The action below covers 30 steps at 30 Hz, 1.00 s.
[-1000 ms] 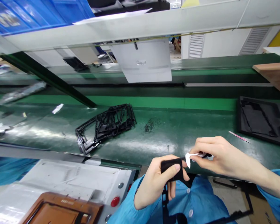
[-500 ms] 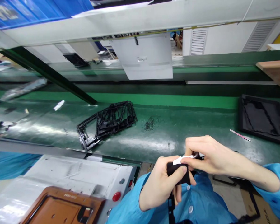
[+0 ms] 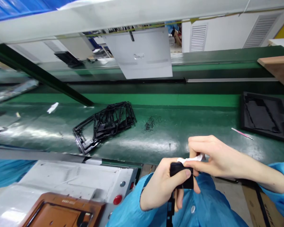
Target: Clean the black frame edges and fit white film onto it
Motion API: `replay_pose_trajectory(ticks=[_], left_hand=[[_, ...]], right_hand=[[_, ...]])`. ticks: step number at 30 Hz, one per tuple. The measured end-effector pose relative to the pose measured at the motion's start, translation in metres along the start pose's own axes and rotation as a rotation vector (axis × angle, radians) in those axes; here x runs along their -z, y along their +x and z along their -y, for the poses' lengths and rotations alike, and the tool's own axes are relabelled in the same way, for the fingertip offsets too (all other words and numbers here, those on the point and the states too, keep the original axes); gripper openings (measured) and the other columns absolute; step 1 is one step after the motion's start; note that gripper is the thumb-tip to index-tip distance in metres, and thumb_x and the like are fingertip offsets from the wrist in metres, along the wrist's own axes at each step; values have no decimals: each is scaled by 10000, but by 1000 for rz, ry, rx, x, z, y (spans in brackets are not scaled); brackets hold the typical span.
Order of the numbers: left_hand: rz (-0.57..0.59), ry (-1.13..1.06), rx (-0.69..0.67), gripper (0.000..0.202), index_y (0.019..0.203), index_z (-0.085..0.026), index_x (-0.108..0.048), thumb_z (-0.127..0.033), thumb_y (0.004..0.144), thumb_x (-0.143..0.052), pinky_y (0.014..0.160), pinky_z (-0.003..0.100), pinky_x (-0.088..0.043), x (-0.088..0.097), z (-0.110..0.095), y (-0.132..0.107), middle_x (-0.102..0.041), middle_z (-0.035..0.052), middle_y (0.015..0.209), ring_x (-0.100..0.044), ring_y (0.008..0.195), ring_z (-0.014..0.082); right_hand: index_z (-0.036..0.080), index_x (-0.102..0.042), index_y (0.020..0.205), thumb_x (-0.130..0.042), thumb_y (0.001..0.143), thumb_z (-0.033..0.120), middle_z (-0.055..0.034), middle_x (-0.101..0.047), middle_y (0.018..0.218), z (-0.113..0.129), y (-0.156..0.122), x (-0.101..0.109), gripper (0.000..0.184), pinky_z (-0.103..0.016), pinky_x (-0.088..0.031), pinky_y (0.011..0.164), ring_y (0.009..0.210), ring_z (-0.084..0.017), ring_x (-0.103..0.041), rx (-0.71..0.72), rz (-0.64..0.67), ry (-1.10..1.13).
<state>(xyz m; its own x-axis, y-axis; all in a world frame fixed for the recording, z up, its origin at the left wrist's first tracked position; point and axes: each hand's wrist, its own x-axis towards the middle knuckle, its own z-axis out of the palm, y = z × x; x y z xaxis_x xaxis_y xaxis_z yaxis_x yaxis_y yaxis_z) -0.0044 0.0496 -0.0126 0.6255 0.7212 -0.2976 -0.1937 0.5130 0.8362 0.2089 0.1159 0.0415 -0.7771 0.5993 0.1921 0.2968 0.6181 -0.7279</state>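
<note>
My left hand is closed around a black plastic frame, thumb pressed on its flat wide part. A thin slotted strip of black plastic hangs below that hand. My right hand pinches a crumpled white cloth between thumb and bent fingers. The cloth lies along the upper edge of the black part and reaches to my left index finger. My fingers hide some of the cloth and of the frame. Both hands are in front of my body, at the near edge of the green workbench.
Tangled black frames lie on the bench, left of some thin black scraps. Pink tweezers rest near a black tray at right. A white machine with a red button and a brown mould plate stand at lower left.
My right hand has drawn more of the white cloth out to the right along the black part's edge. The frame has turned slightly in my left hand. The view has shifted a little.
</note>
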Motion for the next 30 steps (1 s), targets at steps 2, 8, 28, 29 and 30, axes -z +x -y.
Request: replay_pose_trajectory(ticks=[2,8,28,29,30], left_hand=[[41,-41,11,443,1130,-93,-646,-517,1013,-701,349,158,-411,4,-1,-3,-787,161,917,-566,367,102],[61,-104,-25,372,1138,-80,-688,-441,1048,-678,331,159,-395,7,-5,-13,-800,175,938,-568,351,106],[26,-68,-29,453,1163,-66,-667,-494,1022,-717,371,149,-469,12,2,-15,-768,134,806,-595,405,107],[25,-69,-27,455,1163,-66,-669,-495,1020,-721,369,146,-465,12,2,-15,-765,129,798,-595,408,106],[24,-66,-24,460,1164,-64,-674,-498,1018,-723,369,141,-463,12,3,-15,-767,132,806,-594,410,101]], right_hand=[[159,-574,806,-657,1079,340,14,-590,773,1,-8,4,338,-240,-356,618,704,-80,-503,-49,9,-5],[187,-641,956,-618,1090,205,23,-622,835,9,-23,5,137,-195,-418,667,735,-57,-538,-31,-86,-11],[243,-701,1070,-650,1071,233,28,-646,961,18,-44,7,52,-186,-444,707,796,-44,-588,-156,-75,-3],[248,-691,1110,-652,1065,204,29,-647,989,18,-45,5,74,-179,-446,725,818,-40,-592,-117,-76,-36],[244,-677,1129,-645,1066,185,26,-644,1008,19,-45,4,93,-181,-444,740,835,-41,-591,-82,-77,-82]])
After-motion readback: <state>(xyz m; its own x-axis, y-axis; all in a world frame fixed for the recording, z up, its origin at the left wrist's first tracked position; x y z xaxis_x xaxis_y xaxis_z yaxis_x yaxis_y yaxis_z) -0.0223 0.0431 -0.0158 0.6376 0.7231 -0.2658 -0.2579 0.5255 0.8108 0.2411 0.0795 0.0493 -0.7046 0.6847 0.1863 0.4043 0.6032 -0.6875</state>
